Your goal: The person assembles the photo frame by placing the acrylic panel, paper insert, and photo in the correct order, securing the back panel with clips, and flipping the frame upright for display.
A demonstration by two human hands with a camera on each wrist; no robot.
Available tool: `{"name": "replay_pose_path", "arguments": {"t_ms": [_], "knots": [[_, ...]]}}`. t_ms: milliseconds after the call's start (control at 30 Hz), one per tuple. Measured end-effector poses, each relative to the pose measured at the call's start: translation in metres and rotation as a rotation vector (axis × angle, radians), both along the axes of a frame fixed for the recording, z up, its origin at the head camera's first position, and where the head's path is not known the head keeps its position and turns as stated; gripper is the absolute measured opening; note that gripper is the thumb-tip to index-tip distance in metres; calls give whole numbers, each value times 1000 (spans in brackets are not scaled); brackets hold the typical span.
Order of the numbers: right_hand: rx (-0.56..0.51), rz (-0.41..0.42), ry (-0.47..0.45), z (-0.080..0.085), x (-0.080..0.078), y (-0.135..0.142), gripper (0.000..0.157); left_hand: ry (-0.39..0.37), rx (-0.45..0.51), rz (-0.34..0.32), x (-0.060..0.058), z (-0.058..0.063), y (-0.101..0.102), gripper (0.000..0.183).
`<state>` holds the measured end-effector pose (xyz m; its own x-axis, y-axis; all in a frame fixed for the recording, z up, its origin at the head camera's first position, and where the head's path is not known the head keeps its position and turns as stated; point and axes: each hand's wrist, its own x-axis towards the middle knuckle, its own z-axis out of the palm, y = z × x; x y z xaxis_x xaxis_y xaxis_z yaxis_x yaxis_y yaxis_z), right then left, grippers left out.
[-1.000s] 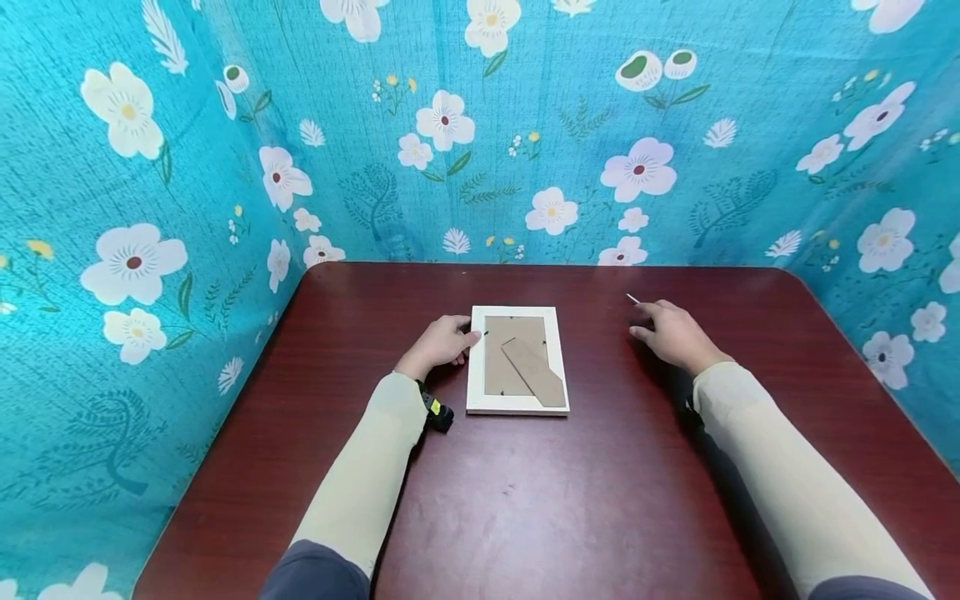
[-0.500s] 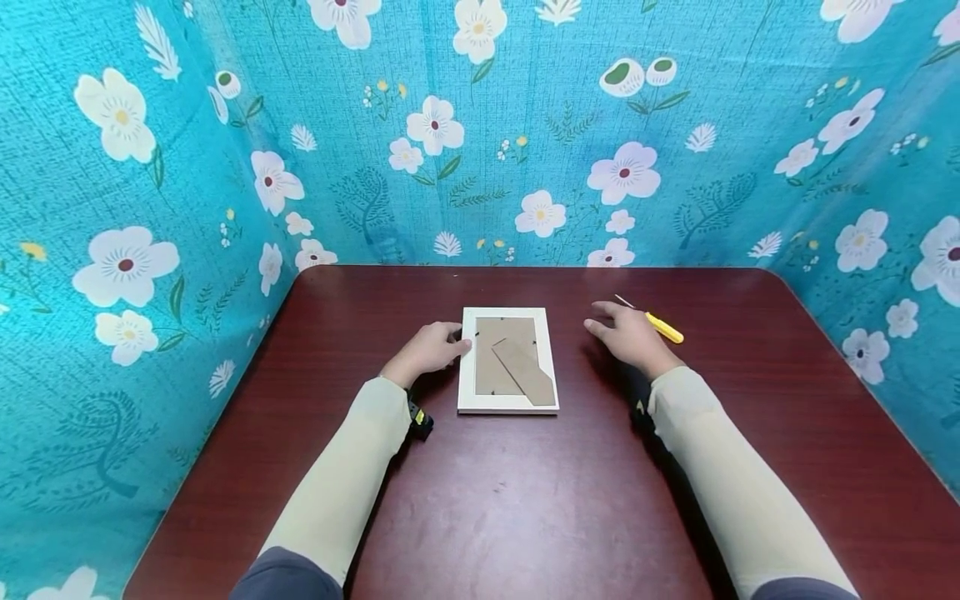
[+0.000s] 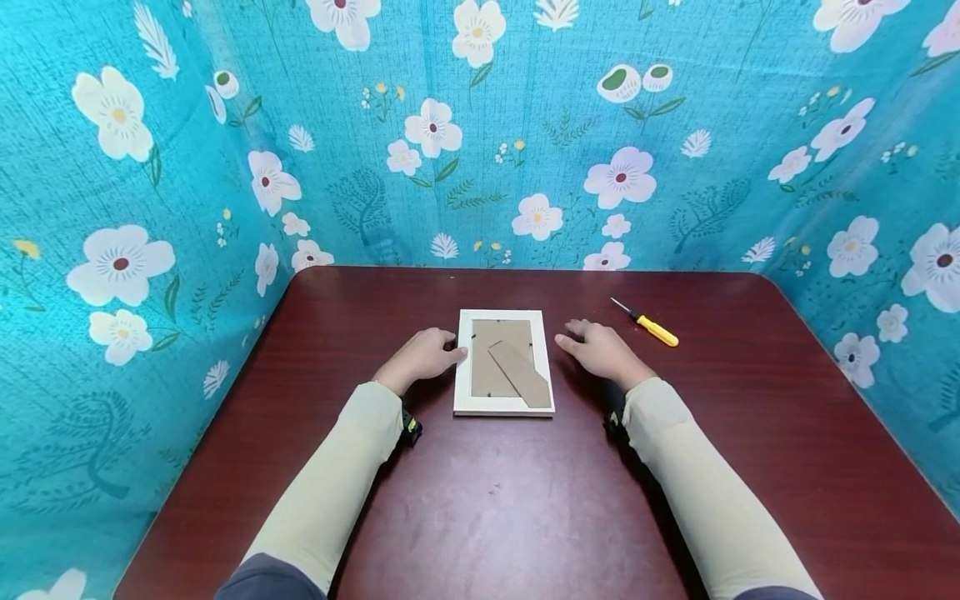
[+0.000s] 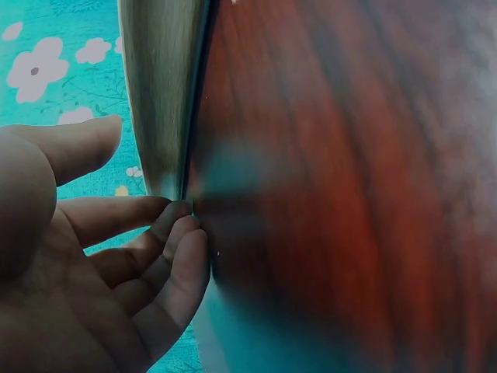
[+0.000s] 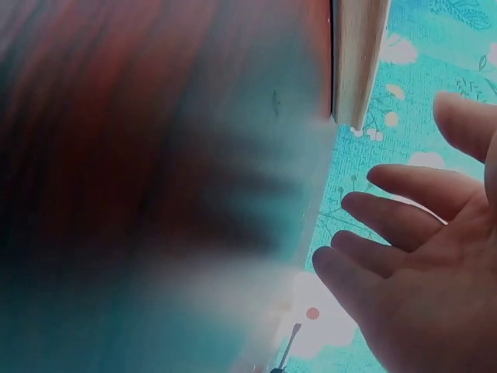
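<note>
A white picture frame lies back side up on the table, with its brown backing board and folded easel leg facing up. At the frame's left edge, my left hand holds it with the thumb over the rim. In the left wrist view the curled fingers of the left hand meet the lower edge of the frame. My right hand hovers with spread fingers just right of the frame, holding nothing. A yellow-handled screwdriver lies behind and right of that hand.
The dark red wooden table extends to both sides and toward me. Blue flowered cloth hangs behind the table and along its sides.
The right hand has let go of the screwdriver, which now lies on the table, and has moved left toward the frame. The left hand stays at the frame's left edge.
</note>
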<state>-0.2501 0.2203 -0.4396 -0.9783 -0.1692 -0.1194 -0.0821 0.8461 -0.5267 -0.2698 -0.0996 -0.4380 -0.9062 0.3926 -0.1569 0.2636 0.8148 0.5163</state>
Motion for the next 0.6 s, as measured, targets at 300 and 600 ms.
{"name": "replay_pose_path", "arguments": {"t_ms": [300, 600], "knots": [[16, 19, -50, -2, 1, -18, 61, 23, -29, 10, -1, -4, 3, 53], [110, 122, -112, -1, 1, -26, 63, 14, -42, 17, -3, -3, 7, 54]]}}
